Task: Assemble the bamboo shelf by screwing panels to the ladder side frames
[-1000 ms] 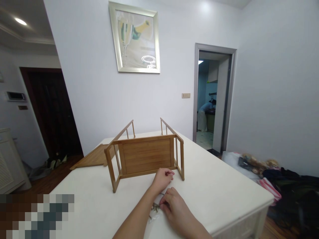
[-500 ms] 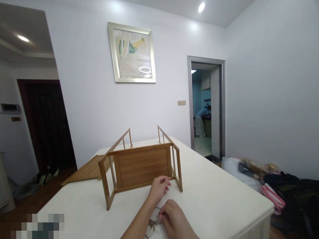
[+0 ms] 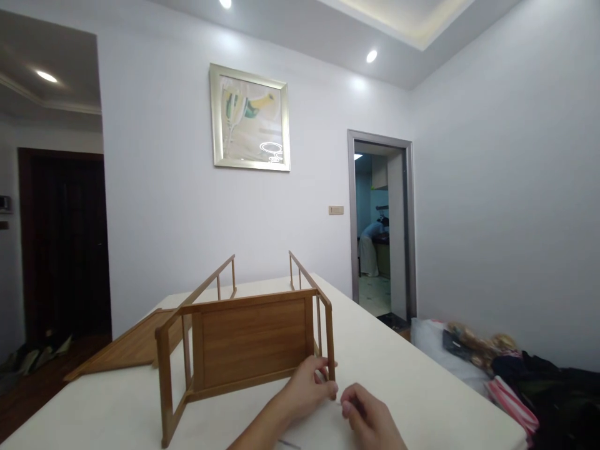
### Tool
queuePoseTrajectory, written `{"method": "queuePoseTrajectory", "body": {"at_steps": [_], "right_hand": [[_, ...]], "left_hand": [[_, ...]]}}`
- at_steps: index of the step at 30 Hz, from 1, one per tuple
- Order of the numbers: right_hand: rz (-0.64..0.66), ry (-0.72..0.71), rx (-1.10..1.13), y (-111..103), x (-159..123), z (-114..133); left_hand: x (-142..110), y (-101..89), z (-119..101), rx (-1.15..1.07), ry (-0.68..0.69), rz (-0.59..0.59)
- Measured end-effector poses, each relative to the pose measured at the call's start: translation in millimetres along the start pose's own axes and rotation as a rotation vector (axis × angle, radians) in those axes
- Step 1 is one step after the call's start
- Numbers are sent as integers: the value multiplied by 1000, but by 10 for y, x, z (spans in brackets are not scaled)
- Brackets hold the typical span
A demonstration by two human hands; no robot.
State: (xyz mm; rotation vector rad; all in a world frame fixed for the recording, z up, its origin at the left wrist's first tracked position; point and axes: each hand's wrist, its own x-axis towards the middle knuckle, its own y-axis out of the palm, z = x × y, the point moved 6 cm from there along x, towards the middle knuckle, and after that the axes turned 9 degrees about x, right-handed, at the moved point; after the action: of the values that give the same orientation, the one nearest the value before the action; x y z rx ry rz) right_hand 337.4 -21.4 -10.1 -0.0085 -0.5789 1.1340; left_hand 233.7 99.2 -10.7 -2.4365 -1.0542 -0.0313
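A partly assembled wooden shelf frame [image 3: 253, 340] lies on its side on the white table [image 3: 389, 375], its panel facing me. My left hand [image 3: 307, 387] is closed around the lower near end of its right-hand rail, thumb and fingers on either side. Close by on the right, my right hand [image 3: 370, 415] pinches a tiny light-coloured piece beside that rail end; its kind is too small to tell. A thin dark rod [image 3: 289, 444] shows on the table below my left forearm, partly cut off by the picture's edge.
A separate wooden panel [image 3: 126, 344] lies left of the frame. Clothes and bags [image 3: 515, 369] are heaped beyond the table's right edge. A person [image 3: 370, 247] bends over a counter through the doorway [image 3: 382, 231]. A framed picture [image 3: 250, 119] hangs on the wall.
My left hand has moved right and taken hold of the frame's rail end. My right hand has left the small metal parts and come up beside it. The view has tilted up.
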Motion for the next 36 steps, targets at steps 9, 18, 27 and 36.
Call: {"method": "queuePoseTrajectory", "body": {"at_steps": [9, 18, 27, 36], "right_hand": [[-361, 34, 576, -667, 982, 106], [-316, -98, 729, -370, 1770, 520], [-343, -123, 702, -276, 1688, 572], [-398, -125, 720, -287, 1639, 551]], "left_hand": [[118, 76, 57, -24, 64, -12], [129, 146, 152, -32, 17, -17], [99, 121, 139, 76, 47, -59], [106, 164, 120, 110, 76, -41]]}}
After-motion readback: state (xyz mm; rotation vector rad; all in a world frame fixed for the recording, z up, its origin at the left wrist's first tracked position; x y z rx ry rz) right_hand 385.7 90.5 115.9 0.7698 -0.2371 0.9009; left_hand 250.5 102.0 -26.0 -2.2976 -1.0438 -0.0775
